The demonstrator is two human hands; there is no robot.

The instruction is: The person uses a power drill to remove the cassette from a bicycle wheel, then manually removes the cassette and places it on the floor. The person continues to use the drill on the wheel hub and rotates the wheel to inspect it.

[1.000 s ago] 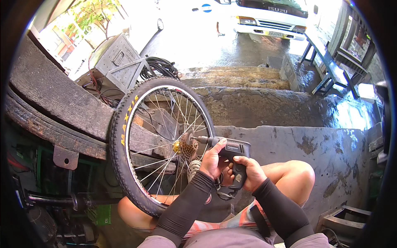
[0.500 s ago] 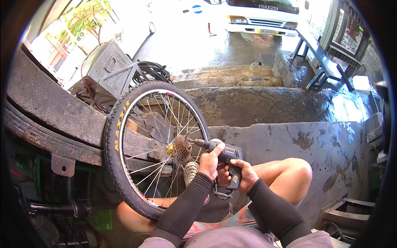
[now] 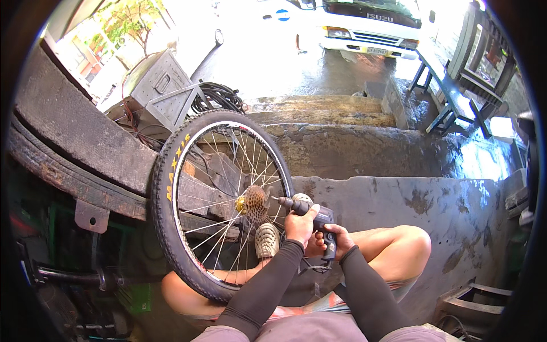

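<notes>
My left hand [image 3: 299, 223] is wrapped round the body of a black electric drill [image 3: 318, 215], and my right hand [image 3: 338, 239] grips its handle, with a cord hanging below. The drill's bit [image 3: 276, 199] points at the cassette sprockets [image 3: 254, 202] on a bicycle wheel [image 3: 166, 212]; whether the tip touches them I cannot tell. The wheel leans between my bent legs, with a gold hub [image 3: 241, 203] and silver spokes. A pale slotted shoe [image 3: 266, 239] on my foot shows just below the cassette.
A grey metal box [image 3: 154, 85] and coiled black cables [image 3: 212, 98] lie behind the wheel. A concrete ledge [image 3: 62, 148] runs left, worn steps [image 3: 342, 137] lead ahead to a parked white truck [image 3: 370, 31], a blue bench [image 3: 439, 85] stands right, and a metal frame [image 3: 476, 296] sits lower right.
Both my hands and the drill have shifted slightly down, away from the top of the cassette. More of the shoe shows beneath it. Both hands keep their hold on the drill.
</notes>
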